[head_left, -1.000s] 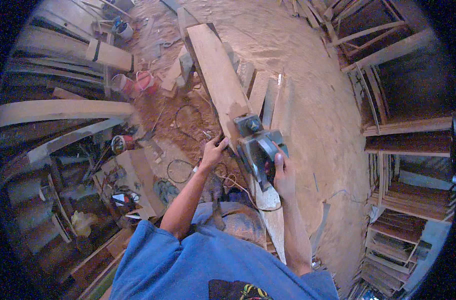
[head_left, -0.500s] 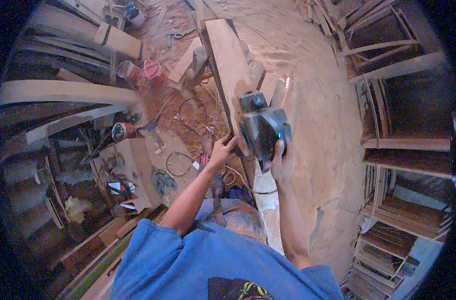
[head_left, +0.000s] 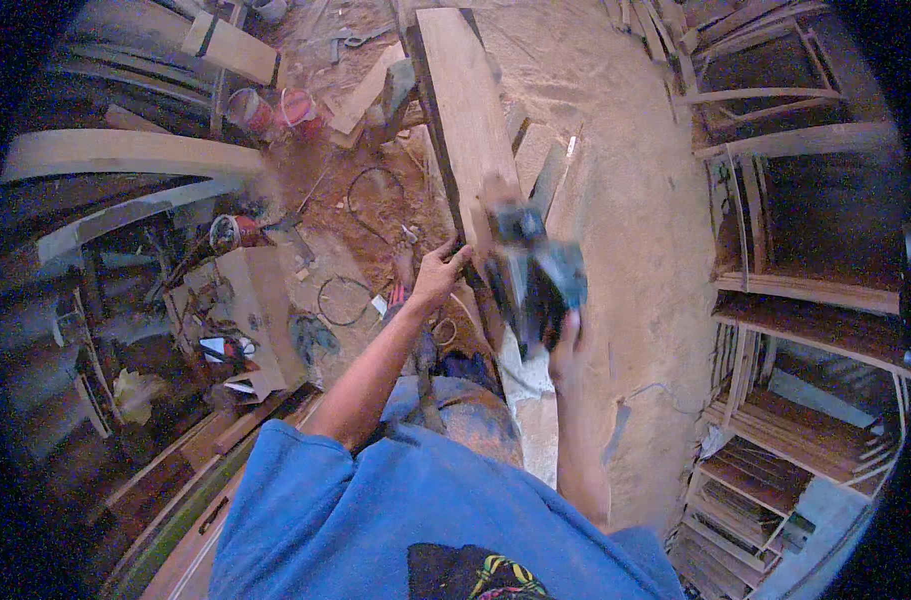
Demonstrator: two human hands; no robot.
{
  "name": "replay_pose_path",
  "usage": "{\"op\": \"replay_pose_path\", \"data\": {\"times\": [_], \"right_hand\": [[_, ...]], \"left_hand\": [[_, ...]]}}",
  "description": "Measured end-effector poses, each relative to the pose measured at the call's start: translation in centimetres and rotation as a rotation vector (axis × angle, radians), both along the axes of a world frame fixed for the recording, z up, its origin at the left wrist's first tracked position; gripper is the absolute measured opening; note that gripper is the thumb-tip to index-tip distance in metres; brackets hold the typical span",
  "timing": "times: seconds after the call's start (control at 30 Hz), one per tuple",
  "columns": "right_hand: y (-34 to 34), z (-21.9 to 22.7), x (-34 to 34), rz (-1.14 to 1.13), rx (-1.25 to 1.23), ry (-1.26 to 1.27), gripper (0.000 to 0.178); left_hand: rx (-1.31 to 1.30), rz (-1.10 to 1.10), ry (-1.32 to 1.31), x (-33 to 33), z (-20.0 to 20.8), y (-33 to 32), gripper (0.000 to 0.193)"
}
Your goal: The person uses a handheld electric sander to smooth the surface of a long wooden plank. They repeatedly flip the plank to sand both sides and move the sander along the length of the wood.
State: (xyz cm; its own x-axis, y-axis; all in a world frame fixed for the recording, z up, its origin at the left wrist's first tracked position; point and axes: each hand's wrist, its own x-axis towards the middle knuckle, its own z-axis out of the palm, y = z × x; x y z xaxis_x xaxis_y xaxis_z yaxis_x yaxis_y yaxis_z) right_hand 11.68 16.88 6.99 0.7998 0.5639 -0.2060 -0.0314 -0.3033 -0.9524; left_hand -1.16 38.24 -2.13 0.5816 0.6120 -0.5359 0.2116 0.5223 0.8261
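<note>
Board point(head_left: 465, 110) under a power tool point(head_left: 537, 270), with the right hand point(head_left: 566, 345) on the tool and the left hand point(head_left: 438, 278) at the edge

Dusty, sand-coloured floor point(head_left: 655, 230) fills much of the middle and right; open shelves point(head_left: 810, 293) carrying stacked wood line the far right, and a broad curved plank point(head_left: 135, 155) juts in from the left; the board stretches away ahead of the person, its far end bare, its near part covered by the tool.

The power tool, dark-bodied and blurred, sits over the near part of the board and overhangs its right edge; whether its base touches the wood cannot be made out; as for progress, the far stretch looks pale and even, while a darker patch lies just ahead of the tool, and shadow or unworked surface cannot be told apart; with the tool over the near part, the work there seems unfinished.

The right grip appears closed around the rear of the tool, though blur hides the separate fingers; the left grip is nearly closed, pinching the board's left edge beside the tool; smaller still, a red bucket point(head_left: 298, 112) stands beyond the left hand, and a thin looped cord point(head_left: 319, 300) lies nearer, to its left.
</note>
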Motion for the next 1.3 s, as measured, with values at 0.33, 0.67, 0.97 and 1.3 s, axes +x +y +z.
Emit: {"op": "replay_pose_path", "data": {"times": [0.33,0.67,0.97,1.3], "right_hand": [[0.8,1.7,0.9,0.067,-0.097,-0.244,0.048],[15.4,0.1,6.6,0.106,-0.095,-0.301,0.044],[-7.6,2.5,-4.2,0.042,0.017,0.005,0.045],[17.3,2.2,5.9,0.116,-0.145,-0.477,0.053]], "left_hand": [[0.004,-0.007,0.021,-0.3,1.7,-0.1,0.060],[0.011,0.022,-0.006,-0.1,1.2,0.1,0.062],[0.028,-0.055,0.075,-0.7,-0.3,0.4,0.068],[-0.007,0.022,-0.037,-0.4,-1.3,0.1,0.056]]}}
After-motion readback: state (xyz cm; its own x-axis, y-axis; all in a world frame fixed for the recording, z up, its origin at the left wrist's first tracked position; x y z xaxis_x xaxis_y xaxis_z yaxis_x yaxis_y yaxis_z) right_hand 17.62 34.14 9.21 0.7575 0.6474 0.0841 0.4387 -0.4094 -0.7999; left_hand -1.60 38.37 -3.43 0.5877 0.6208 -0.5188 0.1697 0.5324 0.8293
